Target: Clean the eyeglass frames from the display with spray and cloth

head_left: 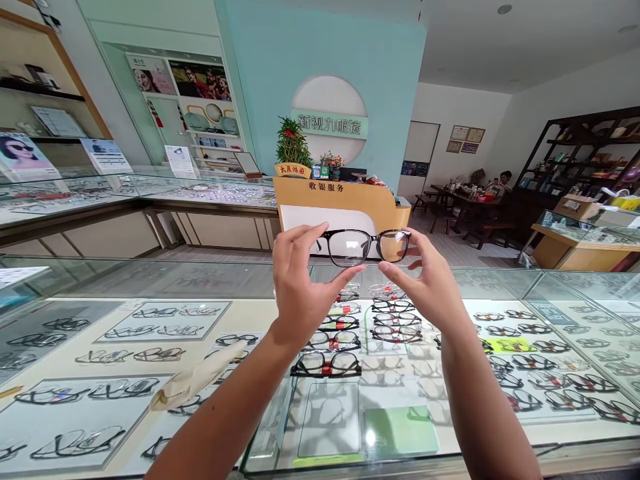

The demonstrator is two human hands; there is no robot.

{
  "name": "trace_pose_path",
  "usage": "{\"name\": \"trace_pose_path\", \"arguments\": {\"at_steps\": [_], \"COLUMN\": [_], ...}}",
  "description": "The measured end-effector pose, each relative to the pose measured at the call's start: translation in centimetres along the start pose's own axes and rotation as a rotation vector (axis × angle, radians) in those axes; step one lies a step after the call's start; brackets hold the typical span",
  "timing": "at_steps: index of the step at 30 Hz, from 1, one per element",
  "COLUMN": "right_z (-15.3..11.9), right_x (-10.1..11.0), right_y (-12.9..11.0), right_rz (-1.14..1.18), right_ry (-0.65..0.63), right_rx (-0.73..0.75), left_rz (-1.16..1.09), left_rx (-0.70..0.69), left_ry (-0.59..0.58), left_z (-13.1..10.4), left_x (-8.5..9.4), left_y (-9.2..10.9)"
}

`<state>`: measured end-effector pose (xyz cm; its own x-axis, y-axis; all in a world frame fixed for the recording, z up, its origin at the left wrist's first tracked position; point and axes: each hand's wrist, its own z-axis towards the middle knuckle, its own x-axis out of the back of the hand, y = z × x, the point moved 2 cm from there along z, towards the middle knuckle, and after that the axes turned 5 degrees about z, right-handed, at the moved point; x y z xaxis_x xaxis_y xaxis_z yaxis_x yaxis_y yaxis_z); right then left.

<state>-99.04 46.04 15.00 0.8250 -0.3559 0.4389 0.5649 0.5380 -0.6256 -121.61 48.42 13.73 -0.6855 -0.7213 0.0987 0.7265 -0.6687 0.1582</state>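
Note:
A pair of black-framed glasses [373,239] is held up above the glass display case, lenses upright. My left hand [305,273] pinches the left side of the frame, fingers at the top corner and thumb below the left lens. My right hand [430,280] grips the right side, with its thumb under the right lens and its fingers by the hinge. Below the hands, a rack of glasses [333,341] stands in rows. A crumpled beige cloth [200,379] lies on the case, left of my left forearm.
The glass display case [250,467] spans the foreground, with many glasses inside. Beyond it are a wooden counter [335,193] with a plant [291,143], another display case [215,193] at the left, and a seated person [503,183] at a table [465,195].

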Motion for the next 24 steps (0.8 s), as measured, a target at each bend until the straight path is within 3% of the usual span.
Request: {"name": "trace_pose_path", "arguments": {"at_steps": [15,24], "right_z": [0.02,-0.09], "right_x": [-0.31,-0.48], "right_y": [0.34,0.17], "right_rz": [-0.071,-0.138], "right_ry": [0.091,0.152], "right_rx": [-0.001,0.012], "left_rz": [-0.149,-0.153], "left_rx": [-0.006,0.073], "left_ry": [-0.133,-0.191], "left_z": [-0.29,-0.39], "left_x": [-0.26,-0.65], "left_y": [-0.3,-0.31]}}
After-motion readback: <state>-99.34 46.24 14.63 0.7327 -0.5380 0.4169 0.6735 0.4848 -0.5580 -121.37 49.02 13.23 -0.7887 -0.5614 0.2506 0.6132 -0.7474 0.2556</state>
